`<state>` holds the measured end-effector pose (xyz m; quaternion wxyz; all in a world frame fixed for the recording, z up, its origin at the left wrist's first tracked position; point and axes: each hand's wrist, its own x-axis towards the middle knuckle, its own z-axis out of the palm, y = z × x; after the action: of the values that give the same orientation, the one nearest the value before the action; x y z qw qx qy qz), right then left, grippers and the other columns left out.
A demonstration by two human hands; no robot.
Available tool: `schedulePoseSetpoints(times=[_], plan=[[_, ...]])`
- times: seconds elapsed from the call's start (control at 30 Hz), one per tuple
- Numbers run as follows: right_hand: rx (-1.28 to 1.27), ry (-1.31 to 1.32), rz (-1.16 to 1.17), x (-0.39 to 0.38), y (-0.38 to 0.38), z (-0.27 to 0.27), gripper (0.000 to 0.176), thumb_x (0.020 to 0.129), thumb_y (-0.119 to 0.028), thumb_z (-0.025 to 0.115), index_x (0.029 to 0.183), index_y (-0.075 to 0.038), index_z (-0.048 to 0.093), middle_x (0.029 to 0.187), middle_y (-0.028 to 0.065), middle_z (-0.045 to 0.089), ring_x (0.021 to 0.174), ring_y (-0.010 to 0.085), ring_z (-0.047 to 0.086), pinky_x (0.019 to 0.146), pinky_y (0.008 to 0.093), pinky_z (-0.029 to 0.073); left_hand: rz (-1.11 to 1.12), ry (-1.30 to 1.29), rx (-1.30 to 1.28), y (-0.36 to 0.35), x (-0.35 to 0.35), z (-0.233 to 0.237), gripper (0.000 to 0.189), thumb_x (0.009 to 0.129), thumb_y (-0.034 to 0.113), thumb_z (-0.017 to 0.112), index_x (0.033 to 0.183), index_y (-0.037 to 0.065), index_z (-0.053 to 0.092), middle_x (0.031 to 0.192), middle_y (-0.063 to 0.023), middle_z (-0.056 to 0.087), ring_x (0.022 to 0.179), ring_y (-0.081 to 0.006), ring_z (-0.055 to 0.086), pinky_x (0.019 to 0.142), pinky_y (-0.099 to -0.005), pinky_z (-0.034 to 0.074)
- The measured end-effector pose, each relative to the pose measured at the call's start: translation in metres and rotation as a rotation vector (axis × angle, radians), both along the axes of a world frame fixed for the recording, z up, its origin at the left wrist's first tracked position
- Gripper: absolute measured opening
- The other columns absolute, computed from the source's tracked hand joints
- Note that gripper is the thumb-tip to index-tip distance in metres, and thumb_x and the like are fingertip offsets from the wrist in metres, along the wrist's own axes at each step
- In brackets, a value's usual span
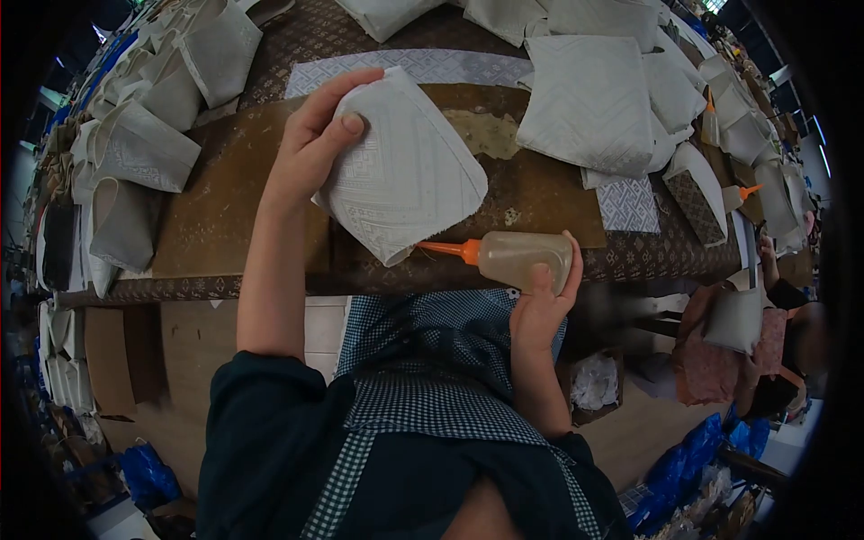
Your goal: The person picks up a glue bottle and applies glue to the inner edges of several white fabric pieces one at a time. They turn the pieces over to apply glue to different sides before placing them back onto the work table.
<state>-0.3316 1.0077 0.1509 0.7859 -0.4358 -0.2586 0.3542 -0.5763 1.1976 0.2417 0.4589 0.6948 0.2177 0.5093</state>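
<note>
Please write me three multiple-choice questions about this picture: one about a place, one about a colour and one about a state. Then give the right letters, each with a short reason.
1. Where does the nozzle of the squeeze bottle point?
A. At the lower edge of the white fabric piece
B. At the floor
C. At the person's chest

2. What colour is the nozzle?
A. Blue
B. Orange
C. Black

3. How is the white fabric piece held?
A. Lying loose on the floor
B. Lifted over the table in the left hand
C. Hanging from a hook

Answers:
1 A: the nozzle's tip lies right at the fabric's lower edge.
2 B: the nozzle is bright orange on a pale bottle.
3 B: the left hand's thumb and fingers grip its upper corner, while the right hand holds the bottle.
</note>
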Motion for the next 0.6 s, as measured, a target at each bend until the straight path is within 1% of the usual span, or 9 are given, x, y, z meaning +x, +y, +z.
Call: schedulePoseSetpoints(times=[0.1, 0.2, 0.3, 0.4, 0.43, 0.5, 0.53, 0.6], plan=[[-0.039, -0.131, -0.018, 0.000, 0.001, -0.001, 0.066, 0.082, -0.014, 0.075, 0.138, -0.004, 0.042, 0.126, 0.0067, 0.050, 0.112, 0.0170, 0.050, 0.100, 0.0318, 0.042, -0.037, 0.018, -0.044, 0.000, 0.000, 0.001, 0.051, 0.087, 0.032, 0.068, 0.129, 0.007, 0.057, 0.119, -0.0067, 0.060, 0.109, -0.0155, 0.054, 0.096, -0.0291, 0.041], [-0.045, -0.135, -0.050, 0.002, 0.002, 0.002, 0.064, 0.083, -0.013, 0.073, 0.138, -0.004, 0.042, 0.126, 0.0070, 0.050, 0.113, 0.0174, 0.050, 0.100, 0.0320, 0.041, -0.026, 0.060, -0.032, 0.000, 0.004, 0.007, 0.060, 0.082, 0.032, 0.073, 0.133, 0.007, 0.053, 0.121, -0.0069, 0.059, 0.110, -0.0169, 0.054, 0.097, -0.0307, 0.042], [-0.035, -0.064, -0.007, 0.009, 0.001, 0.006, 0.062, 0.084, -0.009, 0.070, 0.139, -0.005, 0.042, 0.127, 0.0076, 0.050, 0.113, 0.0186, 0.050, 0.101, 0.0322, 0.041, -0.049, 0.262, -0.078, 0.003, -0.008, 0.024, 0.074, 0.077, 0.034, 0.076, 0.138, 0.003, 0.046, 0.128, -0.0090, 0.056, 0.116, -0.0176, 0.052, 0.100, -0.0316, 0.039], [-0.113, -0.120, -0.006, 0.011, 0.003, 0.004, 0.062, 0.083, -0.004, 0.066, 0.139, -0.006, 0.041, 0.130, 0.0085, 0.049, 0.114, 0.0207, 0.050, 0.101, 0.0330, 0.041, -0.055, 0.268, -0.093, 0.003, -0.020, 0.035, 0.079, 0.075, 0.035, 0.076, 0.141, 0.005, 0.043, 0.127, -0.0077, 0.054, 0.114, -0.0164, 0.051, 0.099, -0.0311, 0.039], [-0.114, -0.092, -0.047, 0.013, 0.005, 0.003, 0.061, 0.083, -0.003, 0.062, 0.140, -0.006, 0.041, 0.131, 0.0099, 0.048, 0.114, 0.0222, 0.050, 0.101, 0.0345, 0.042, -0.027, 0.340, -0.004, 0.004, -0.030, 0.039, 0.081, 0.075, 0.035, 0.076, 0.142, 0.006, 0.042, 0.126, -0.0068, 0.053, 0.111, -0.0156, 0.050, 0.099, -0.0304, 0.038], [-0.090, -0.038, -0.103, 0.016, 0.009, 0.013, 0.059, 0.084, -0.005, 0.061, 0.140, -0.007, 0.041, 0.131, 0.0116, 0.048, 0.115, 0.0244, 0.051, 0.099, 0.0366, 0.044, 0.090, 0.348, 0.008, 0.000, -0.052, 0.048, 0.083, 0.073, 0.034, 0.077, 0.143, 0.005, 0.042, 0.127, -0.0068, 0.053, 0.111, -0.0154, 0.050, 0.099, -0.0301, 0.038], [-0.081, -0.009, -0.101, 0.020, 0.011, 0.014, 0.059, 0.084, -0.006, 0.061, 0.140, -0.007, 0.041, 0.131, 0.0120, 0.048, 0.115, 0.0251, 0.051, 0.099, 0.0372, 0.045, 0.197, 0.337, 0.062, 0.001, -0.069, 0.043, 0.082, 0.074, 0.030, 0.076, 0.143, 0.005, 0.041, 0.128, -0.0074, 0.053, 0.112, -0.0160, 0.051, 0.100, -0.0311, 0.039], [-0.070, 0.047, -0.125, 0.031, 0.013, 0.012, 0.060, 0.085, -0.009, 0.061, 0.140, -0.007, 0.040, 0.131, 0.0128, 0.048, 0.115, 0.0266, 0.052, 0.099, 0.0384, 0.046, 0.487, 0.090, 0.114, -0.006, -0.089, 0.030, 0.078, 0.076, 0.022, 0.074, 0.143, 0.004, 0.041, 0.127, -0.0079, 0.054, 0.114, -0.0168, 0.051, 0.100, -0.0317, 0.039]])
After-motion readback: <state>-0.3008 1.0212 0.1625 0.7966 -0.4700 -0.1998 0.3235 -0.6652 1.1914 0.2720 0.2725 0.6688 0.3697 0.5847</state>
